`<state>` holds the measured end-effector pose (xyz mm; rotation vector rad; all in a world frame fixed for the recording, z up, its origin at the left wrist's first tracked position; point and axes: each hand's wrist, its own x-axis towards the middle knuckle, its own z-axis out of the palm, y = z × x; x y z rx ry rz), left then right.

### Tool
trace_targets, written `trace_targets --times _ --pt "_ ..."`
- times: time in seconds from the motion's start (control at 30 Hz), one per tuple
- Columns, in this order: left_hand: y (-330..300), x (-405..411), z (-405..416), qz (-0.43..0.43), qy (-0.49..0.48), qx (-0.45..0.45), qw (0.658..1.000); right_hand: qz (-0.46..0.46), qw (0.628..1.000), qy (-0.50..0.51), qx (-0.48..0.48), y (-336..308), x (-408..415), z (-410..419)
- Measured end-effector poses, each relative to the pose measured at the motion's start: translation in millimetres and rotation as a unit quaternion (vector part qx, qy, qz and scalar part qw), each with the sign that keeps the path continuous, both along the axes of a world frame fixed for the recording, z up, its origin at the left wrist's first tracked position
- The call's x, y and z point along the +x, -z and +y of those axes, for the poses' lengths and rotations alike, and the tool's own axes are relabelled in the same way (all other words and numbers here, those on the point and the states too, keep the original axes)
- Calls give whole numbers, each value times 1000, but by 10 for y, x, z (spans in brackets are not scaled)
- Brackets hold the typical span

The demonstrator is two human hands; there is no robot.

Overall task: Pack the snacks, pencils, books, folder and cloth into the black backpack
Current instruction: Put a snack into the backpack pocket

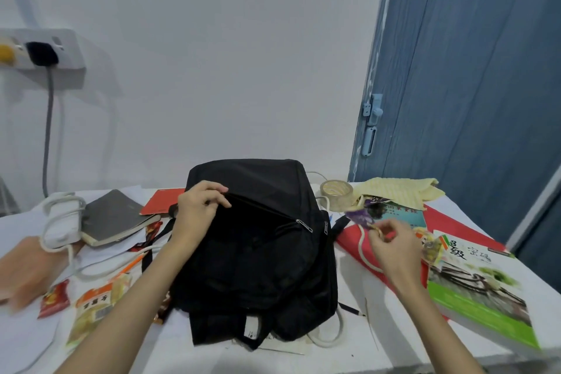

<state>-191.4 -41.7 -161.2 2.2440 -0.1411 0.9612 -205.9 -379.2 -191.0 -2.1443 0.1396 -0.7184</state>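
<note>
Head view, items being listed from near to far. White tabletop [394, 340]: being used to carry everything below. Yellow snack packet [91, 310] and small red snack packet [54, 302]: being kept at the near left edge, with an orange pencil [133, 264] lying just beyond them. Green-covered book [482, 294]: being rested at the near right, partly on a red folder [352, 237]. Black backpack [258, 252]: being laid flat at the centre, its upper zip opened. Left hand [197, 206]: being curled round the edge of the backpack's opening, pinching the fabric. Right hand [391, 243]: being held above the red folder, its fingers pinching a small wrapped snack [376, 229], somewhat blurred. Grey notebook [115, 215]: being kept left of the backpack, beside a coiled white cable [60, 215]. Tape roll [337, 191] and pale yellow cloth [397, 188]: being kept at the far right, near a blue door [470, 85].
</note>
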Motion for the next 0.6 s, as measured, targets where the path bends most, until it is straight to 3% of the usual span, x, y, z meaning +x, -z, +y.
trace_targets --times 0.07,0.13,0.2,0.37,0.6 --pt "-1 25 -19 -12 12 28 999 -125 984 -124 31 -253 -130 295" --pt "-32 53 -46 -20 19 33 999 -200 949 -235 -70 -325 -250 684" --pt "-78 55 -75 -21 25 17 999 -222 916 -267 -201 -248 -212 998" --pt "-114 -5 -84 -23 56 8 998 -131 888 -174 -406 -109 184 1451" --pt "171 -230 -36 56 116 55 990 -55 871 -153 -464 143 235 1621"
